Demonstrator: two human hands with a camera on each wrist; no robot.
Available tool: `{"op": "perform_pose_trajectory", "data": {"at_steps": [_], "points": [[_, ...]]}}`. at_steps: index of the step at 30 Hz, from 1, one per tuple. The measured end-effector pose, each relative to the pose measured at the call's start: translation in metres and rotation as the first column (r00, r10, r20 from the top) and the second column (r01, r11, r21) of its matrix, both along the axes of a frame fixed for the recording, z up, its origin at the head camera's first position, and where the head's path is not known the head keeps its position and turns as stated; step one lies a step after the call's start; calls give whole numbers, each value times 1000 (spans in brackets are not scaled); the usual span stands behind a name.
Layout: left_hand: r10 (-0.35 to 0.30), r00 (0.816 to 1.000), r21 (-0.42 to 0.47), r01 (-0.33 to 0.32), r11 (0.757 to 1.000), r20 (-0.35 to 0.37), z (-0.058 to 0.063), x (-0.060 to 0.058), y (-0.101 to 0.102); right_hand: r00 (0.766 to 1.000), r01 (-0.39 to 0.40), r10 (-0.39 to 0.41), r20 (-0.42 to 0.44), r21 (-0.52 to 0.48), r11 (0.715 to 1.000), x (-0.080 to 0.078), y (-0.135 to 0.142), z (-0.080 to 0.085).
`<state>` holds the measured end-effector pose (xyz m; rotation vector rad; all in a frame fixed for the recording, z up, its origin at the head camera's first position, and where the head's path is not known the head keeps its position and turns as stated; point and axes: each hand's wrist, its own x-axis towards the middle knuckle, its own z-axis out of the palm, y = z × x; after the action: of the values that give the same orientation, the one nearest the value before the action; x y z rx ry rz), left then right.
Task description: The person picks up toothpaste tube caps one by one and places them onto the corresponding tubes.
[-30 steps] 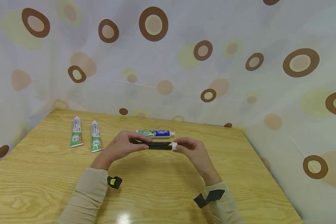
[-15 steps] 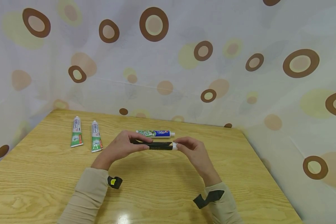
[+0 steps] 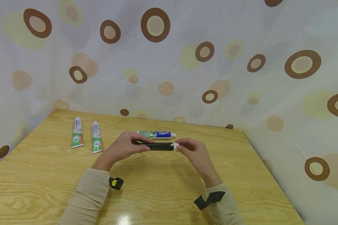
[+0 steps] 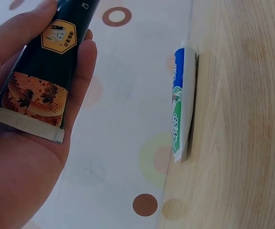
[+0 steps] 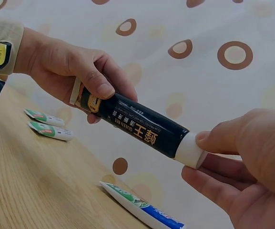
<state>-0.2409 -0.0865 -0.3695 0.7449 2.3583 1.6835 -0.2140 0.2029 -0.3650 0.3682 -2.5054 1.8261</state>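
A black toothpaste tube with a white cap is held level above the table, between both hands. My left hand grips its flat crimped end, thumb on one face and fingers on the other; the left wrist view shows a honeycomb-and-bee print there. With thumb and fingers my right hand pinches the white cap, which sits on the tube's end. Just behind the held tube, a blue, green and white toothpaste tube lies on the table.
Two white and green toothpaste tubes lie side by side at the left of the wooden table. A sheet with brown rings hangs along the table's back and sides.
Both hands keep their hold on the black tube in nearly the same place. The tube's printed face has turned slightly; the other tubes stay where they were.
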Motion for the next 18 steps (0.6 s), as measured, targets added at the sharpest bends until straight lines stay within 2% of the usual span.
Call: {"op": "perform_pose_trajectory", "data": {"at_steps": [5,12,18], "points": [[0,1000,5,0,1000,2,-1,-1,0,1000,3,-3,11,-3,1000,0,0,0],[-10,1000,2,10,1000,-11,-1,0,2,999,-42,42,-6,13,999,2,2,0],[-1,1000,-23,0,1000,-25,-1,0,3,1000,-23,23,-16,3,1000,1,0,0]]}}
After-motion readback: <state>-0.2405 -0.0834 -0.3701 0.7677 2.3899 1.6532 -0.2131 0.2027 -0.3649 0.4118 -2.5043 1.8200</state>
